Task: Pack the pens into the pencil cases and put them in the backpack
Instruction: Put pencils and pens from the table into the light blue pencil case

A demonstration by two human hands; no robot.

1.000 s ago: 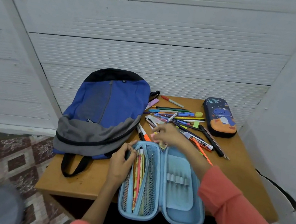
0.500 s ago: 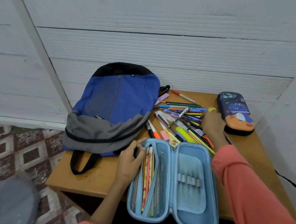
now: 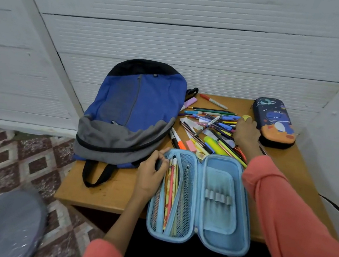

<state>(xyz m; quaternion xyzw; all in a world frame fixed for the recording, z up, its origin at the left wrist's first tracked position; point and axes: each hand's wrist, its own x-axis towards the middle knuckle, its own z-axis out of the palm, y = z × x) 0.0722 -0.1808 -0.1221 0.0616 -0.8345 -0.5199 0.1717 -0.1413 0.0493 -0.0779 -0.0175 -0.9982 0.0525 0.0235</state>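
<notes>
Head view: the blue pencil case [image 3: 222, 204] lies open at 6 o'clock on the surface [image 3: 108, 196], with a few pencils [image 3: 169, 194] tucked in its left mesh pocket, and the left hand [image 3: 150, 176] pinches its top-left rim with curled fingers. The loose pens [image 3: 211, 123] lie heaped at the centre, between the backpack [image 3: 136, 110] at 9 o'clock and the closed printed pencil case [image 3: 275, 122] at 2 o'clock. The right hand [image 3: 246, 132] rests back-up on the heap's right edge, and I cannot tell whether its fingers hold a pen.
</notes>
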